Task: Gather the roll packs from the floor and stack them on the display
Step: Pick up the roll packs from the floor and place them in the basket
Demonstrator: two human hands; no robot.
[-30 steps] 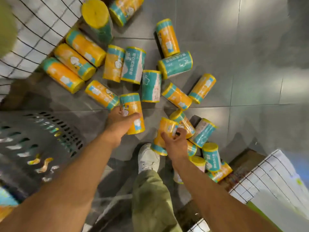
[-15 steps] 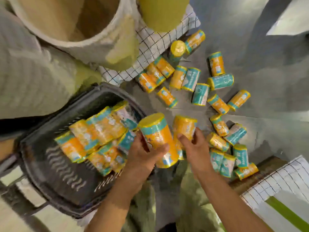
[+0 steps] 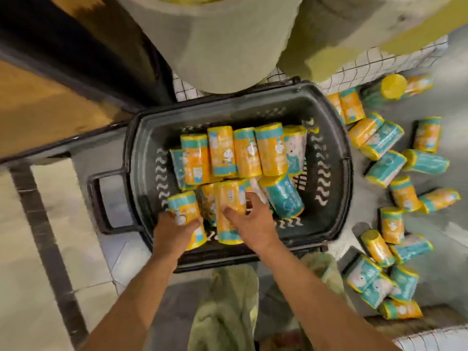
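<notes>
One roll pack [image 3: 187, 219] is clamped in the curled fingers of the left hand [image 3: 174, 234] and a second pack [image 3: 229, 224] is clasped between the right hand's [image 3: 253, 224] thumb and fingers, both at the near edge of the dark basket [image 3: 347, 173], which holds a heap of packs [image 3: 247, 153], with loose packs [image 3: 405, 193] strewn on the floor [image 3: 450, 224] to its right.

- one head cam, steep downward look, close above the forearms
- left hand [image 3: 174, 231] and right hand [image 3: 253, 224] mid-frame; basket [image 3: 347, 153] just beyond them, roll packs [image 3: 404, 193] right of right hand
</notes>
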